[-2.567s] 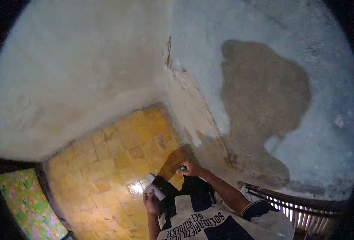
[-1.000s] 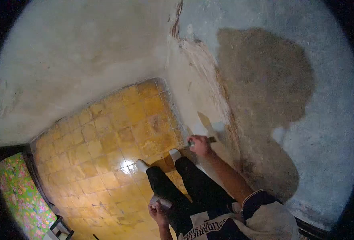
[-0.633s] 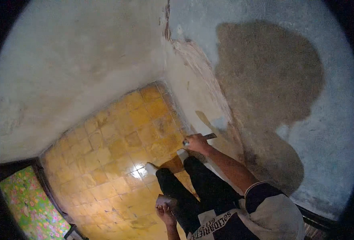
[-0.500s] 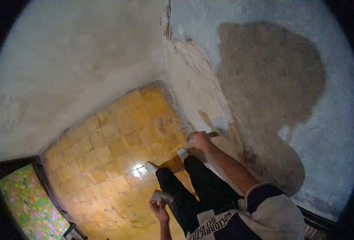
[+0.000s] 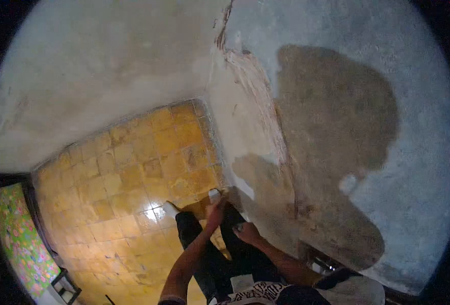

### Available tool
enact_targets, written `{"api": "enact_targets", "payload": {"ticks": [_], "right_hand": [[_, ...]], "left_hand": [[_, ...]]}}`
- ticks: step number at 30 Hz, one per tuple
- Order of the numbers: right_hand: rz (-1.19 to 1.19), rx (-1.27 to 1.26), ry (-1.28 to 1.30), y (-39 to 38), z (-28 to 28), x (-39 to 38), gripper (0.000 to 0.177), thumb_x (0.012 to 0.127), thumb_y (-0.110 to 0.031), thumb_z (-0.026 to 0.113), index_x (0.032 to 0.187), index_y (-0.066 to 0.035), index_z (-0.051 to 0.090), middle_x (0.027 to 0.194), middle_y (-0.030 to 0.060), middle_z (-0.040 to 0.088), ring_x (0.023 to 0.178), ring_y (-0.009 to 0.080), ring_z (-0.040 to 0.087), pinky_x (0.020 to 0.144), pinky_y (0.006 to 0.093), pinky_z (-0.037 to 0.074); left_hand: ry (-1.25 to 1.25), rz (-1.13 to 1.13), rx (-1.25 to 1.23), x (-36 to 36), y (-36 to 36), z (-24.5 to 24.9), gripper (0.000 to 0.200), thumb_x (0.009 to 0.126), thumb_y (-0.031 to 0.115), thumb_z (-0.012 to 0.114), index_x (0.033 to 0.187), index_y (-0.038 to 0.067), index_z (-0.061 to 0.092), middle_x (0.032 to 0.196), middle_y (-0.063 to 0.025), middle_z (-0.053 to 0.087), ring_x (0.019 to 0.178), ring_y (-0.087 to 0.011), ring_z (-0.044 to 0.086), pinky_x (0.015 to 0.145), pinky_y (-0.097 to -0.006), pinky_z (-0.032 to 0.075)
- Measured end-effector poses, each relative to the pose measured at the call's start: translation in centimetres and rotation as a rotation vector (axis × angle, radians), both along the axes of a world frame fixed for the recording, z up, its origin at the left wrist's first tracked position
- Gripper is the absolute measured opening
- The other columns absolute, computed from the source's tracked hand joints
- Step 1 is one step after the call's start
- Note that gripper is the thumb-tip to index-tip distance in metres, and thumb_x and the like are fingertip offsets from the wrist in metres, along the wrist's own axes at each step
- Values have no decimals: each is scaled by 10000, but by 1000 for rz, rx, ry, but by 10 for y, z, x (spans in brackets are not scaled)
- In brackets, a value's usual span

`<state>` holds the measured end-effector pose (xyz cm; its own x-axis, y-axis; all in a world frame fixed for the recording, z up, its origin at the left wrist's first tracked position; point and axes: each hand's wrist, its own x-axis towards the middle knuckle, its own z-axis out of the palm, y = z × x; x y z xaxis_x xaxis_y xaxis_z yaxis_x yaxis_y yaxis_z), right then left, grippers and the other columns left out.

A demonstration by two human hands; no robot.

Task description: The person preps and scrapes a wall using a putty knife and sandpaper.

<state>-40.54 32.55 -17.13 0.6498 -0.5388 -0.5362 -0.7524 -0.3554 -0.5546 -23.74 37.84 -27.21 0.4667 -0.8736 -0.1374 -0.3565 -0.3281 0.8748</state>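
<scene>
My left hand (image 5: 214, 214) is closed in front of my legs, near the white shoe tip (image 5: 214, 193). It is smeared, and what it holds, if anything, cannot be made out. Just right of it, my right hand (image 5: 249, 234) is curled above my thigh, with a small greyish piece showing at its fingers, too dim to name. The hands are close to each other but apart. Beside them rises the lower wall (image 5: 242, 122), whose pale band ends in a rough, broken plaster edge (image 5: 258, 81).
A blue-grey wall (image 5: 418, 152) stands on the right, darkened by a large shadow. Worn yellow tiles (image 5: 128, 178) cover the floor. Another plain wall (image 5: 108, 66) meets it in the corner. A green flowered cloth (image 5: 21, 229) lies at far left.
My right hand has come down from the lower wall, where it held a dark, slim tool, towards my body. My left hand has moved up and forward. The view has shifted slightly.
</scene>
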Motion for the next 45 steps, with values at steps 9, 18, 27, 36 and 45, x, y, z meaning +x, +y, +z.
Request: {"api": "enact_targets", "payload": {"ticks": [9,18,27,36,45], "right_hand": [[-287,-95,-63,15,36,-72,411,857,-387,642,976,2,581,898,138,628,799,302,623,713,417,479],[-80,-83,-249,-30,-3,-24,295,863,-263,666,939,-16,524,816,128,537,749,274,589,661,399,471],[11,-489,-483,-166,1,136,147,805,-231,679,752,-94,667,670,122,634,615,307,643,574,397,505],[186,-444,-280,-174,-35,130,290,680,-221,714,924,-74,661,849,132,684,757,303,672,653,406,537],[242,-388,-213,-178,-57,153,273,732,-236,661,973,-110,647,836,127,667,769,343,657,702,466,526]], "left_hand": [[449,70,3,-99,-165,59,339,930,147,492,1229,3,563,1102,-218,635,933,-320,654,797,-411,513],[816,490,-184,19,37,72,318,905,92,536,1204,-15,559,1002,-23,602,910,-135,571,825,-275,458],[914,745,-38,-26,149,46,254,886,43,623,1131,-13,579,998,-26,628,902,-102,592,806,-255,481],[947,611,31,-28,165,35,364,907,108,613,1240,-19,536,1130,-85,626,1016,-189,596,928,-314,466],[997,739,41,-12,147,52,196,888,60,631,1081,34,605,934,-5,633,818,-97,588,738,-258,485]]}}
